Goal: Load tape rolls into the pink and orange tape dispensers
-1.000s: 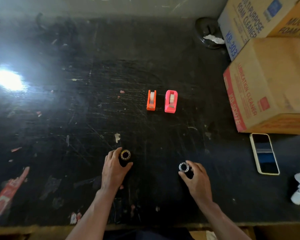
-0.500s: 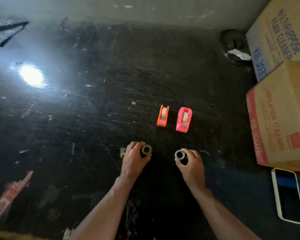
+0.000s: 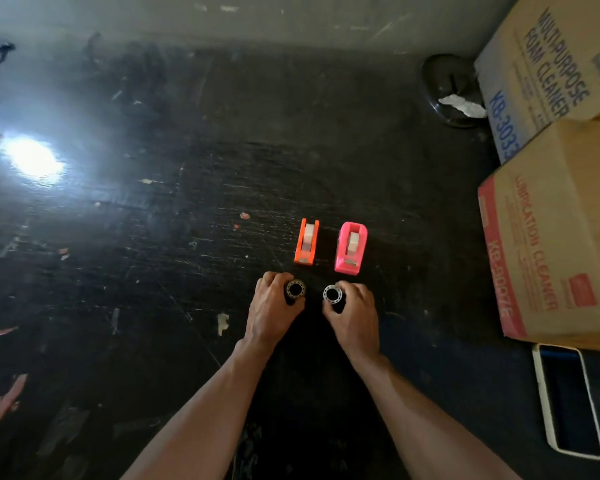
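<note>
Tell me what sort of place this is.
Probably a workshop or storeroom bench: a scuffed black table against a wall, stacked cardboard cartons printed with foam and lubrication cleaner, and a phone lying beside them.

Workshop or storeroom setting, not home or office. Work surface point(image 3: 153, 237): black, heavily scratched, flecked with paint chips and torn label scraps, glare spot at 9 o'clock. Stacked cardboard cartons at 2–3 o'clock: upper carton point(image 3: 548, 74) printed "MULTIPURPOSE FOAM CLEANER", lower carton point(image 3: 551, 251) printed "LUBRICATION CLEANER" in red — bulk maintenance supplies. Dark round dish point(image 3: 447, 91) with crumpled white scrap at 1 o'clock. Bare grey scuffed wall point(image 3: 291, 19) along 12 o'clock edge. Phone point(image 3: 568, 400) lying flat at 4 o'clock.
</note>
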Demonstrator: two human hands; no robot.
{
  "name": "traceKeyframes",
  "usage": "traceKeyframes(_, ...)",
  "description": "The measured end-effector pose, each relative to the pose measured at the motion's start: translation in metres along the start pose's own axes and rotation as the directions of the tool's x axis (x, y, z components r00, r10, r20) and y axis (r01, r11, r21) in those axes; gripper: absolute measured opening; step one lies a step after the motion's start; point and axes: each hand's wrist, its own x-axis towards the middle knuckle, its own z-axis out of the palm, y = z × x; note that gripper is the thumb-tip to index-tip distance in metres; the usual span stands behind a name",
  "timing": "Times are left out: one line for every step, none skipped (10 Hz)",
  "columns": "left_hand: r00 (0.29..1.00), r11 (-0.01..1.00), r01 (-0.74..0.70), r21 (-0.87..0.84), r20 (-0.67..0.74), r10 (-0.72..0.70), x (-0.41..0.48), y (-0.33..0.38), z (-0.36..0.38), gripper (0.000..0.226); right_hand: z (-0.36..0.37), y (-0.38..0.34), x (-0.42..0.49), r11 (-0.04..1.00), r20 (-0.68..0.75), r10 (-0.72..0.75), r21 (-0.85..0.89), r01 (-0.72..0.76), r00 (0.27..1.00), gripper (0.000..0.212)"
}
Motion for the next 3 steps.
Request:
traceKeyframes(1.000, 1.000, -0.003, 0.013, 0.014, 0.003, -0.002, 0.002, -0.004, 0.059, -0.004, -0.003, -0.001, 1.000, 0.031, 0.020, 0.014, -0.021, 0.999, 0.057)
traceKeyframes(1.000, 1.000, -0.014, 0.006, 0.004, 0.014, -0.011, 0.001, -0.007, 0.061, -0.007, 0.000, -0.008, 0.998, 0.042, 0.034, 0.044, -0.036, 0.999, 0.068)
traceKeyframes(1.000, 1.000, 0.002, 0.004, -0.028, -0.002, -0.024, -0.001, -0.011, 0.066, -0.009, 0.002, -0.022, 0.996, 0.021, 0.053, 0.070, -0.055, 0.998, 0.069)
